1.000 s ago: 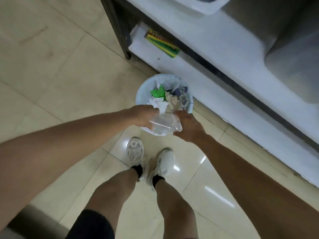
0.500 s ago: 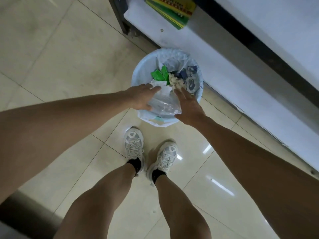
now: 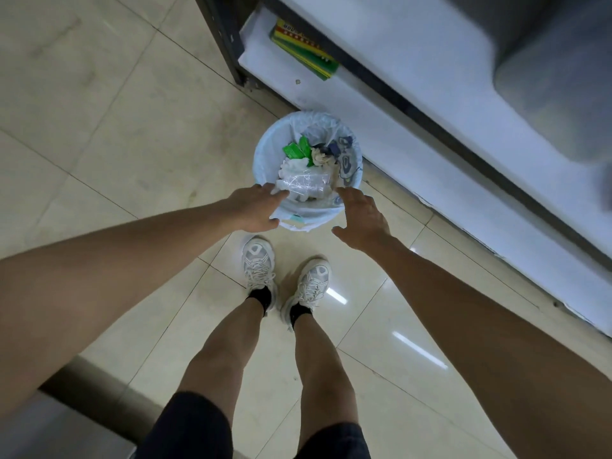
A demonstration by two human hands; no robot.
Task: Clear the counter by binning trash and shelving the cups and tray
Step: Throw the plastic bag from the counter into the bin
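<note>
A round white trash bin [image 3: 265,150] with a plastic liner stands on the floor beside the counter base. Inside lies a crumpled clear plastic wrapper [image 3: 306,183] on top of white tissue, green scraps and other trash. My left hand [image 3: 255,208] hovers over the bin's near rim, fingers spread, holding nothing. My right hand [image 3: 362,218] hangs just to the right of the near rim, fingers apart and empty. Neither hand touches the wrapper.
The white counter [image 3: 414,61] runs diagonally along the right, with a lower shelf holding a green and yellow packet [image 3: 303,49]. A dark metal leg [image 3: 225,44] stands at the shelf's corner. My feet in white sneakers [image 3: 258,263] stand on beige tiles just before the bin.
Both hands held the clear plastic wrapper over the bin, pushed it down, then let go. It now rests in the bin and my hands have pulled back, open.
</note>
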